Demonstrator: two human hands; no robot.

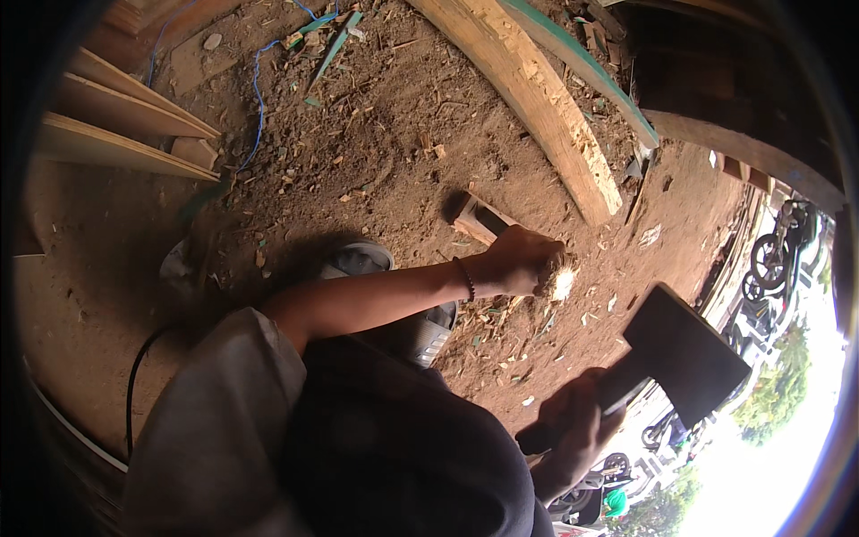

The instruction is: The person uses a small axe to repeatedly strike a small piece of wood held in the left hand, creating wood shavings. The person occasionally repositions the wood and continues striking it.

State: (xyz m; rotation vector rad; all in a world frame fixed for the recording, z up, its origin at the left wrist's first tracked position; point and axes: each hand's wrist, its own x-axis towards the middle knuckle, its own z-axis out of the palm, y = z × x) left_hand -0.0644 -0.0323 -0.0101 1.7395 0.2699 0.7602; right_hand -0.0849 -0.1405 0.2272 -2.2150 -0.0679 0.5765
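Note:
My left hand (519,259) is closed in a fist, a dark beaded bracelet on its wrist. It grips what looks like a chisel, whose dark flat blade (492,220) lies over a small wooden piece (469,217) on the ground. The pale, frayed end of its wooden handle (562,284) sticks out of the fist. Lower right, my right hand (577,421) is wrapped around the handle of a hatchet. The broad dark hatchet head (687,353) is raised, apart from the chisel. Shadow hides part of the right fingers.
Wood chips litter the brown dirt ground (385,170). A long curved timber (537,98) lies ahead, beside a green-edged board (586,67). Several boards (134,125) stand at the left near a blue string (258,107). My sandalled foot (358,258) is below the forearm. Motorcycles (774,255) are parked at the right.

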